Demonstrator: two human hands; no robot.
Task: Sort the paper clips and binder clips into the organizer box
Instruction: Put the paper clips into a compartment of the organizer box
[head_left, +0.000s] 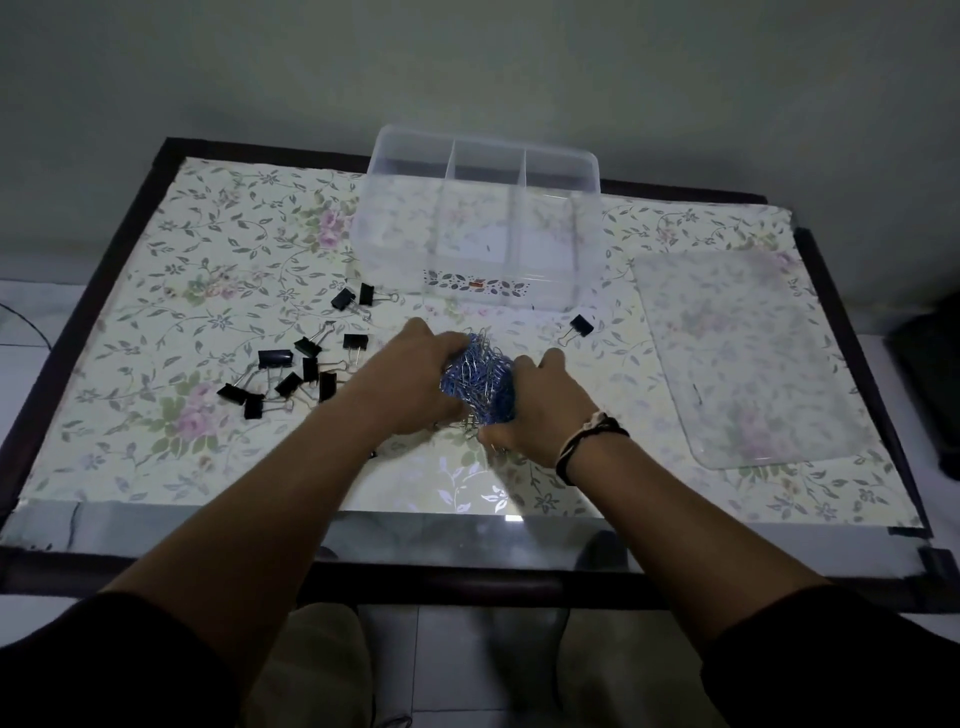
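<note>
Two hands closed in from either side on a heap of blue and silver paper clips near the middle of the desk. The left hand curled its fingers round the heap's left and far side, its grip clenched on the clips; the right hand cupped the right and near side, grasping the same heap. A dark cord bracelet sat on the right wrist.

Left of the hands, a loose scatter of black binder clips lay on the flowered desk cover, with two more further back, near the box's front left corner, and a single one to the right of the heap. The clear organizer box stood behind the hands at the far edge, its lid off, with dividers splitting it into compartments; what lay inside could not be made out in the dim light. Its clear lid lay flat on the desk to the right, well apart from the heap
</note>
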